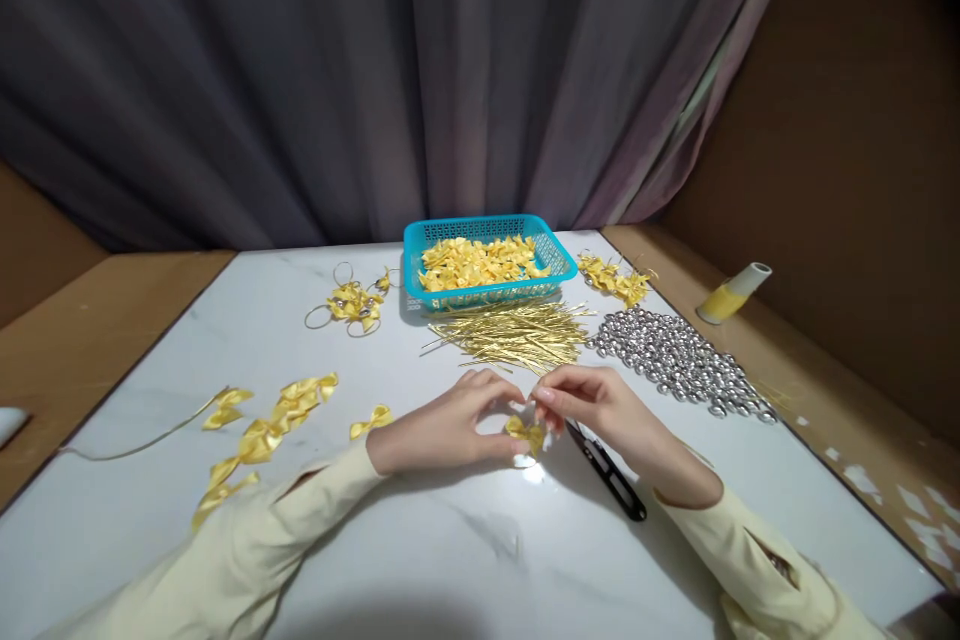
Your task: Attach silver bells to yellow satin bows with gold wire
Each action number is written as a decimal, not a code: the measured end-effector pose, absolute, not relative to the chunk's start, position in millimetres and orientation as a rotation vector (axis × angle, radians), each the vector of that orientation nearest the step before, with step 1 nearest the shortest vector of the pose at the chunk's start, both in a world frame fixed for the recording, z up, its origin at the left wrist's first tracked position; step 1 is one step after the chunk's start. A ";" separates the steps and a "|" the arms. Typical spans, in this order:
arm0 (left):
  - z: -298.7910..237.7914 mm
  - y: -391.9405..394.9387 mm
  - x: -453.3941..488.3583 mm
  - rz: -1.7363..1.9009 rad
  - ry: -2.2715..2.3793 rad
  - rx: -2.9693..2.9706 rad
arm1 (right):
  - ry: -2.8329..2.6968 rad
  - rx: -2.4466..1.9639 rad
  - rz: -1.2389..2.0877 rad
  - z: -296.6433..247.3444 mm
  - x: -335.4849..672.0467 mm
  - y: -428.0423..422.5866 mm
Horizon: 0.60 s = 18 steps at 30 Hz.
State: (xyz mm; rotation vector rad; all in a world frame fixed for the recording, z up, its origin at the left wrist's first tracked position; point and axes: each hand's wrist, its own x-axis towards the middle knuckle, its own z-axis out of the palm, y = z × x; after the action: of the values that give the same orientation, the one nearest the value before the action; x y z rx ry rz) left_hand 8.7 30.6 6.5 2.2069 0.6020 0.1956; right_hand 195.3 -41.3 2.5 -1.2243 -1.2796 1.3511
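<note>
My left hand (450, 425) and my right hand (600, 410) meet over the middle of the white table (450, 540). Together their fingertips pinch a small yellow ribbon bow (525, 433) with something silver at its lower edge. Both hands are closed on it. A black thread snipper (607, 470) lies on the table just under my right wrist. Cream sleeves cover both forearms.
A turquoise basket (480, 232) of yellow bows stands at the back. In front of it lies a heap of gold wire ties (510, 332); silver beads (675, 360) spread to the right. Finished bows lie at left (259, 435), back left (352, 305) and back right (615, 278). A yellow bottle (731, 295) lies on the wooden ledge.
</note>
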 end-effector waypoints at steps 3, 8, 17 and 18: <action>7.9 40.2 7.6 0.052 0.546 2.022 | -1.292 -1.193 1.358 4.7 196.8 -42.7; 1.5 35.0 12.5 0.037 0.540 1.781 | -1.277 -1.165 1.353 6.1 196.9 -44.2; 8.5 15.9 16.6 0.151 0.651 1.590 | -1.303 -1.119 1.254 15.7 197.9 -49.2; 10.8 14.6 16.9 0.163 0.690 1.566 | -1.301 -1.091 1.239 16.9 198.3 -49.9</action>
State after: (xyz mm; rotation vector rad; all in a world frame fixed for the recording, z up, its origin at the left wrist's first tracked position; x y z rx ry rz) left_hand 16.9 14.6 10.8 1.5663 0.6903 0.1632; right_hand 198.3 -49.9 16.9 -1.0910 -1.3013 1.2388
